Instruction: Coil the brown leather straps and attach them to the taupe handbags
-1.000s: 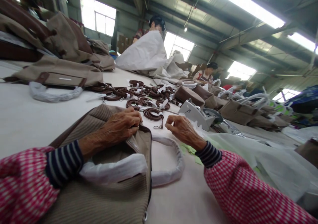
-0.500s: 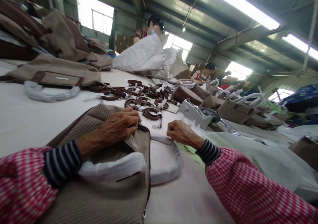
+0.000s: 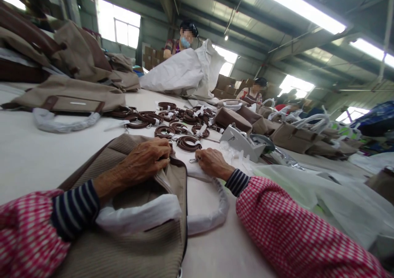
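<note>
A taupe ribbed handbag (image 3: 144, 249) lies in front of me with its zip undone. My left hand (image 3: 147, 157) is closed on the bag's top edge at the zip's far end. One wrapped handle (image 3: 144, 216) crosses the opening; the other wrapped handle (image 3: 220, 208) rests on the table to the right. My right hand (image 3: 212, 161) has its fingers pinched at the clip end of a coiled brown strap (image 3: 188, 143). The metal clip (image 3: 193, 160) pokes out left of those fingers. Its fingertips are partly hidden.
More coiled brown straps (image 3: 166, 131) lie beyond the bag. A grey-white tape dispenser (image 3: 241, 142) stands to the right, near clear plastic sheeting (image 3: 308, 196). Bags are piled left (image 3: 76, 91) and right (image 3: 295, 138). Across the table, a person (image 3: 186, 37) is behind a white sack (image 3: 181, 70).
My right hand has moved left and slightly forward to the strap's clip. My left hand stays on the bag edge. The person opposite has shifted the white sack's top.
</note>
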Tool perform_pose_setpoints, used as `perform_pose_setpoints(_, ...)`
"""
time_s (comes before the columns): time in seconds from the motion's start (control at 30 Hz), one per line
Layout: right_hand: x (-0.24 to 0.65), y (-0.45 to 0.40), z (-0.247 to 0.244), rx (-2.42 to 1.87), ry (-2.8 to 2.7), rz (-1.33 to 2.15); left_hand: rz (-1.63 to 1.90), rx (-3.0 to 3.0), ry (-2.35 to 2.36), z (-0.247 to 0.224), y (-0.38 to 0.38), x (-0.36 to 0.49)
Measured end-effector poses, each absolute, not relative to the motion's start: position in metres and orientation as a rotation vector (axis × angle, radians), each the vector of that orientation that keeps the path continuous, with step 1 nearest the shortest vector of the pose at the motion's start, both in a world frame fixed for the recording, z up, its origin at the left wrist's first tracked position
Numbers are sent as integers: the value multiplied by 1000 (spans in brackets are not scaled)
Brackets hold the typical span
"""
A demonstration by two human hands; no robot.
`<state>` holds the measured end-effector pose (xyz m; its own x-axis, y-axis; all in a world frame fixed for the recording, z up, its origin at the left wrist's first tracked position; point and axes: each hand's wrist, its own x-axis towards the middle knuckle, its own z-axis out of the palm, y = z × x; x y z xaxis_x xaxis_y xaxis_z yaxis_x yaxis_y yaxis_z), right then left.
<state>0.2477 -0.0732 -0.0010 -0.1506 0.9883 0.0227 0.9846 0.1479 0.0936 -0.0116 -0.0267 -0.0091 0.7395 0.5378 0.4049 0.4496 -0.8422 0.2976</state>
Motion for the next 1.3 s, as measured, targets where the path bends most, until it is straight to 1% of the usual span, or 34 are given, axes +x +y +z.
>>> perform_pose_setpoints(0.1, 253, -76, 1, 2053, 2450, 97, 666, 2674, 850, -4, -28, -12)
perform_pose_setpoints(0.23, 249, -98, 14, 2100, 2758, -215, 641, 2562, 903, 0, -30, -10)
perform_pose_setpoints(0.3, 239, -112, 20, 2047, 2842, -290, 631, 2556, 922, 1, -30, -10)
perform_pose_setpoints(0.43, 212, -126, 25, 1928, 2799, -174, 649, 2556, 942, 2, -29, -11)
perform_pose_setpoints(0.67, 197, -114, 16, 1835, 2677, 26, 703, 2467, 946, 3, -33, -11)
perform_pose_setpoints(1.03, 197, -108, 16, 1801, 2641, 35, 719, 2506, 876, 3, -35, -12)
perform_pose_setpoints(1.3, 187, -106, 27, 1819, 2583, -16, 758, 2502, 882, -3, -31, -13)
